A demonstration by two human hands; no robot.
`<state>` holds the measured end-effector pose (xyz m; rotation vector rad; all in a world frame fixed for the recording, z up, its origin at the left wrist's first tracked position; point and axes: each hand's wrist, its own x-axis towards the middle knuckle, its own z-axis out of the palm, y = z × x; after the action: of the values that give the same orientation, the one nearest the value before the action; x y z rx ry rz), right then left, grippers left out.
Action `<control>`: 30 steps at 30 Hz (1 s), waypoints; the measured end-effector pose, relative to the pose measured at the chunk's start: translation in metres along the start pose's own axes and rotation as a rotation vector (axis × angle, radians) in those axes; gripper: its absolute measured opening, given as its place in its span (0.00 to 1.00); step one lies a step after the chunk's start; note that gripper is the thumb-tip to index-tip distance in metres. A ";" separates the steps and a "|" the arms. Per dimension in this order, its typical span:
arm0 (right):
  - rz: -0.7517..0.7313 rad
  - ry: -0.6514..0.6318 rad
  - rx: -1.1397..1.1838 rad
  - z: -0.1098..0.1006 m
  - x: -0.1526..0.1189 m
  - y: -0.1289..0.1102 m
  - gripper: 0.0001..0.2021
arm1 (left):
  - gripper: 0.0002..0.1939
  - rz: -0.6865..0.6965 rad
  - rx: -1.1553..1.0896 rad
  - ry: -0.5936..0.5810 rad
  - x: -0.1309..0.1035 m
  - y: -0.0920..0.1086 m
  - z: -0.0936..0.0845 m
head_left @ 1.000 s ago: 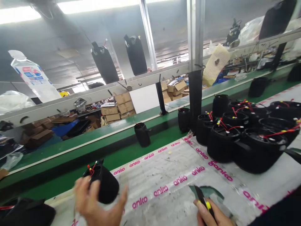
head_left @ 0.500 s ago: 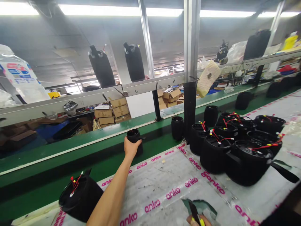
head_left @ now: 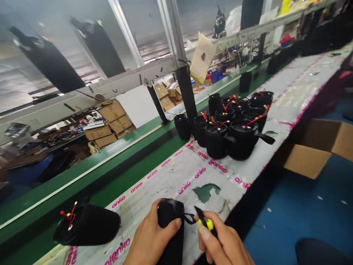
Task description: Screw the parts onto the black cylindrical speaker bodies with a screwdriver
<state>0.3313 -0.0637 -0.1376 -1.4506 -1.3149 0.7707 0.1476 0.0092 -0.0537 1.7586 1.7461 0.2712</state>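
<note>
Left hand wraps the black tube to steady it; right hand pinches a small cutter at its loop

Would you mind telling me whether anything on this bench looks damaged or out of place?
Yes: the plastic sheet covering the bench has a ragged hole just beyond the right hand, baring green underneath. A black housing also lies tipped on its side.

Workbench under taped plastic sheet, cluster of black housings upright, one black housing tipped near its left end
</note>
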 end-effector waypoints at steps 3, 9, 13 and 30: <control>-0.190 -0.067 -0.207 0.001 -0.005 0.000 0.14 | 0.39 0.015 -0.052 -0.103 0.001 -0.003 0.010; -0.295 -0.120 -0.494 -0.003 -0.001 -0.003 0.09 | 0.40 0.029 -0.090 -0.148 -0.002 -0.004 0.014; -0.286 -0.093 -0.511 -0.007 0.001 -0.008 0.13 | 0.40 0.016 -0.009 -0.134 -0.003 -0.002 0.019; -0.127 -0.373 -0.540 -0.008 0.011 -0.015 0.09 | 0.38 -0.004 0.008 0.048 -0.014 0.018 0.031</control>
<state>0.3360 -0.0567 -0.1190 -1.6639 -1.9948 0.6469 0.1787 -0.0116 -0.0631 1.7674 1.7872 0.3077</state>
